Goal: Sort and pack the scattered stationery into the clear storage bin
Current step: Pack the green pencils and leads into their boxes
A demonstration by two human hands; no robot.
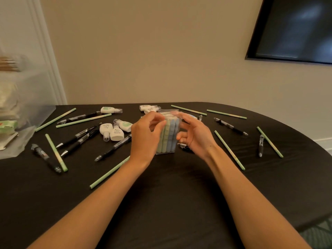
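Note:
A small clear case (168, 135) of green and blue sticks stands upright mid-table. My left hand (146, 137) grips its left side and top. My right hand (195, 136) cups its right side with the fingers spread at the lid. Scattered over the black table (170, 186) lie several green pencils (229, 150), several black pens (230, 126) and several white correction-tape dispensers (116, 133). The clear storage bin (27, 105) stands at the far left edge, blurred, with packets inside.
A flat clear lid or sheet (16, 144) lies on the table in front of the bin. A beige wall runs behind the table, with a dark screen (294, 29) at upper right. The table's rounded edge curves away on the right.

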